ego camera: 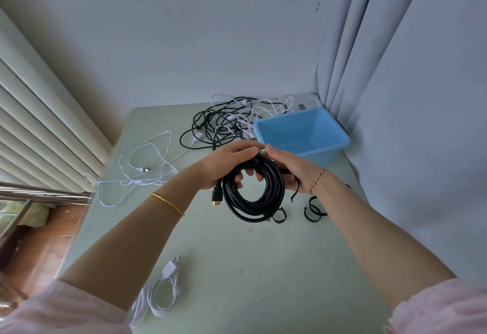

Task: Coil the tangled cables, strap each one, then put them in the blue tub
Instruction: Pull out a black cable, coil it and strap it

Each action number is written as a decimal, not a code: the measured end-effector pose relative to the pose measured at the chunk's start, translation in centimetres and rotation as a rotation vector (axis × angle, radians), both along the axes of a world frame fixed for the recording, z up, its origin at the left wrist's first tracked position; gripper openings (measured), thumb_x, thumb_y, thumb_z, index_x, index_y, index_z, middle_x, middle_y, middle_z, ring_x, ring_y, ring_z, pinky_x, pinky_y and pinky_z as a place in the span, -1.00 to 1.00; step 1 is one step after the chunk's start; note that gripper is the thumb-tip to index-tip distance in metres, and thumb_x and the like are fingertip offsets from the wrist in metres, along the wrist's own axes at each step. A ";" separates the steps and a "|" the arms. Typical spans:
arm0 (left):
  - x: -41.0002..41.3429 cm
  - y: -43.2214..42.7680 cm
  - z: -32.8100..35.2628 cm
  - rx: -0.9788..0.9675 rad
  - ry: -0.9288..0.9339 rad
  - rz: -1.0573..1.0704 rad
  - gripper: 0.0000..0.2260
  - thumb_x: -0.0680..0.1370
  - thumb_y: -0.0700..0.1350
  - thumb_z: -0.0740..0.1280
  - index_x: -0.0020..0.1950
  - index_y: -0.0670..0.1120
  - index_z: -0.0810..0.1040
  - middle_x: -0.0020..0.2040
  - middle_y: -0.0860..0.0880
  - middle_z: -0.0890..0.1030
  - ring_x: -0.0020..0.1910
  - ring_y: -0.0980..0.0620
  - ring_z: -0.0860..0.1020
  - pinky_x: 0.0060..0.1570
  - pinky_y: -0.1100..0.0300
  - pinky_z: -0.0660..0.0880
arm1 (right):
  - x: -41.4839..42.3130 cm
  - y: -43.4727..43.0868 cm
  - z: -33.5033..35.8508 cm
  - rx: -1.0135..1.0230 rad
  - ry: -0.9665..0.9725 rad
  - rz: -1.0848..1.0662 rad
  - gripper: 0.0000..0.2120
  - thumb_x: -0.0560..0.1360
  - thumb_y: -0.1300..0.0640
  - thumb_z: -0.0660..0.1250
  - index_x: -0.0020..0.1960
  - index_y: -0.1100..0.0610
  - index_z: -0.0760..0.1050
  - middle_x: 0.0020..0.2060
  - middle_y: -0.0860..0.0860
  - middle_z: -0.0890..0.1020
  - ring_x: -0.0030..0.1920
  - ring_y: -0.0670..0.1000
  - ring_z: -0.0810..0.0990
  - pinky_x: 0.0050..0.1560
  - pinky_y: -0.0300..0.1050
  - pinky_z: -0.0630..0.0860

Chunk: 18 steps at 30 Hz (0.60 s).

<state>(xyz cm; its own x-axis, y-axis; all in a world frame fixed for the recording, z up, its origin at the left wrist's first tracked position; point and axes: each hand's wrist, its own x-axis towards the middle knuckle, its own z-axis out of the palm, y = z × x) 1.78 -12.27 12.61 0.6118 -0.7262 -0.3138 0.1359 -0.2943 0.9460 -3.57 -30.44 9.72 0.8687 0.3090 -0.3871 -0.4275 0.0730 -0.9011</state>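
Head: black coil [275,188], blue tub [297,130]

Home room, radiator [39,122], curtain [395,56], plain table [237,254]

Both arms reach forward and meet in the middle, bare from the elbows down. The left hand [226,165] holds the top of a black coil [253,201], with its fingers curled through the ring and its thumb on top. The right hand [292,172] grips the coil's right side. The fingertips of both hands almost touch at the top.
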 end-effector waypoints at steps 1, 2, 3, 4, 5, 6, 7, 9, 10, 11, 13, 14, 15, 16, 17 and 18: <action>0.0 0.1 0.0 -0.002 -0.003 -0.020 -0.75 0.66 -0.05 0.12 0.29 -0.01 0.47 -0.28 -0.07 0.59 -0.48 0.09 0.38 -0.45 0.20 0.47 | -0.1 0.1 0.1 0.004 -0.033 0.018 -0.65 0.60 -0.10 0.07 0.08 0.12 0.49 -0.28 0.04 0.58 -0.59 -0.16 0.37 -0.60 -0.37 0.32; 0.1 0.2 0.1 -0.005 -0.007 -0.041 -0.73 0.67 -0.05 0.11 0.30 -0.03 0.47 -0.25 -0.10 0.58 -0.46 0.08 0.38 -0.44 0.20 0.47 | -0.1 0.1 0.0 0.021 -0.058 0.033 -0.70 0.60 -0.04 0.08 0.13 0.10 0.47 -0.26 0.05 0.57 -0.52 -0.16 0.44 -0.57 -0.36 0.36; 0.1 0.3 0.1 -0.009 -0.014 -0.067 -0.72 0.67 -0.05 0.09 0.31 -0.04 0.47 -0.21 -0.13 0.57 -0.44 0.07 0.38 -0.43 0.19 0.48 | -0.2 0.1 -0.1 0.050 -0.071 0.042 -0.74 0.61 0.02 0.09 0.20 0.05 0.45 -0.22 0.06 0.57 -0.43 -0.15 0.50 -0.53 -0.36 0.40; 0.1 0.3 0.2 -0.012 -0.029 -0.094 -0.71 0.67 -0.04 0.08 0.31 -0.05 0.48 -0.18 -0.15 0.56 -0.42 0.07 0.38 -0.41 0.18 0.48 | -0.2 0.1 -0.2 0.084 -0.082 0.053 -0.75 0.62 0.05 0.10 0.26 0.00 0.42 -0.18 0.06 0.57 -0.33 -0.14 0.54 -0.48 -0.34 0.45; 0.1 0.4 0.2 -0.012 -0.047 -0.121 -0.71 0.67 -0.03 0.07 0.29 -0.05 0.48 -0.16 -0.17 0.55 -0.42 0.07 0.38 -0.39 0.18 0.48 | -0.2 0.0 -0.4 0.111 -0.090 0.068 -0.73 0.62 0.06 0.13 0.30 -0.05 0.40 -0.15 0.05 0.58 -0.24 -0.13 0.55 -0.43 -0.32 0.48; 0.1 0.4 0.4 -0.010 -0.063 -0.144 -0.70 0.66 -0.01 0.08 0.28 -0.05 0.49 -0.16 -0.16 0.54 -0.42 0.08 0.39 -0.38 0.19 0.49 | -0.1 0.0 -0.6 0.127 -0.096 0.078 -0.70 0.59 0.05 0.15 0.31 -0.08 0.40 -0.13 0.04 0.58 -0.19 -0.12 0.55 -0.37 -0.29 0.51; 0.1 0.4 0.5 -0.010 -0.073 -0.165 -0.70 0.64 0.02 0.10 0.27 -0.05 0.49 -0.15 -0.15 0.54 -0.42 0.09 0.39 -0.37 0.19 0.49 | 0.0 0.0 -0.8 0.140 -0.100 0.085 -0.67 0.56 0.03 0.16 0.31 -0.08 0.41 -0.11 0.04 0.58 -0.15 -0.10 0.55 -0.33 -0.27 0.53; 0.2 0.5 0.7 -0.010 -0.071 -0.200 -0.67 0.59 0.07 0.15 0.26 -0.04 0.48 -0.15 -0.13 0.55 -0.42 0.11 0.41 -0.36 0.20 0.49 | 0.1 0.0 -1.1 0.169 -0.108 0.094 -0.63 0.52 0.01 0.20 0.32 -0.05 0.41 -0.09 0.05 0.56 -0.13 -0.09 0.54 -0.28 -0.25 0.53; 0.3 0.6 0.7 -0.012 -0.059 -0.211 -0.68 0.58 0.07 0.18 0.27 -0.04 0.47 -0.14 -0.12 0.56 -0.42 0.12 0.42 -0.34 0.20 0.49 | 0.2 -0.1 -1.3 0.181 -0.114 0.097 -0.59 0.51 -0.01 0.24 0.35 -0.02 0.39 -0.09 0.06 0.56 -0.13 -0.08 0.54 -0.26 -0.25 0.53; 0.4 0.7 0.8 -0.015 -0.042 -0.219 -0.69 0.58 0.04 0.21 0.29 -0.03 0.45 -0.13 -0.12 0.56 -0.41 0.11 0.42 -0.33 0.20 0.50 | 0.2 -0.1 -1.3 0.190 -0.118 0.103 -0.51 0.48 -0.04 0.30 0.38 0.01 0.36 -0.09 0.07 0.56 -0.14 -0.08 0.54 -0.25 -0.25 0.53; 0.6 0.8 0.8 0.000 -0.024 -0.227 -0.68 0.57 -0.11 0.28 0.32 -0.05 0.42 -0.11 -0.13 0.57 -0.41 0.10 0.41 -0.30 0.19 0.50 | 0.3 -0.1 -1.4 0.202 -0.102 0.096 -0.38 0.45 -0.06 0.35 0.44 0.11 0.28 -0.14 0.09 0.56 -0.22 -0.09 0.56 -0.30 -0.27 0.53; 0.7 0.8 0.8 0.014 -0.024 -0.229 -0.66 0.57 -0.20 0.30 0.34 -0.07 0.40 -0.11 -0.13 0.57 -0.41 0.09 0.41 -0.30 0.19 0.50 | 0.3 -0.2 -1.5 0.206 -0.093 0.088 -0.36 0.46 -0.04 0.34 0.45 0.14 0.26 -0.17 0.09 0.55 -0.27 -0.10 0.56 -0.35 -0.28 0.53; 0.8 0.8 0.7 0.025 -0.031 -0.226 -0.66 0.57 -0.27 0.28 0.34 -0.08 0.40 -0.11 -0.13 0.58 -0.42 0.08 0.40 -0.31 0.18 0.51 | 0.4 -0.3 -1.6 0.206 -0.093 0.088 -0.34 0.44 -0.05 0.35 0.45 0.15 0.25 -0.17 0.10 0.54 -0.26 -0.10 0.56 -0.36 -0.27 0.53; 0.8 0.7 0.7 0.030 -0.043 -0.220 -0.68 0.59 -0.28 0.25 0.33 -0.08 0.40 -0.13 -0.13 0.57 -0.42 0.08 0.40 -0.32 0.18 0.51 | 0.4 -0.3 -1.6 0.208 -0.102 0.097 -0.29 0.41 -0.09 0.41 0.44 0.15 0.26 -0.14 0.09 0.54 -0.21 -0.08 0.55 -0.32 -0.26 0.55; 0.8 0.6 0.7 0.031 -0.053 -0.209 -0.71 0.60 -0.26 0.24 0.31 -0.07 0.42 -0.15 -0.13 0.57 -0.43 0.08 0.40 -0.33 0.18 0.51 | 0.4 -0.3 -1.7 0.205 -0.111 0.110 -0.25 0.36 -0.13 0.46 0.42 0.15 0.29 -0.11 0.08 0.55 -0.15 -0.06 0.55 -0.28 -0.24 0.56; 0.8 0.6 0.7 0.031 -0.060 -0.196 -0.75 0.61 -0.23 0.23 0.28 -0.05 0.44 -0.18 -0.11 0.58 -0.44 0.08 0.40 -0.35 0.18 0.51 | 0.5 -0.3 -1.6 0.198 -0.113 0.116 -0.24 0.33 -0.15 0.48 0.39 0.16 0.32 -0.08 0.07 0.56 -0.12 -0.06 0.55 -0.26 -0.23 0.56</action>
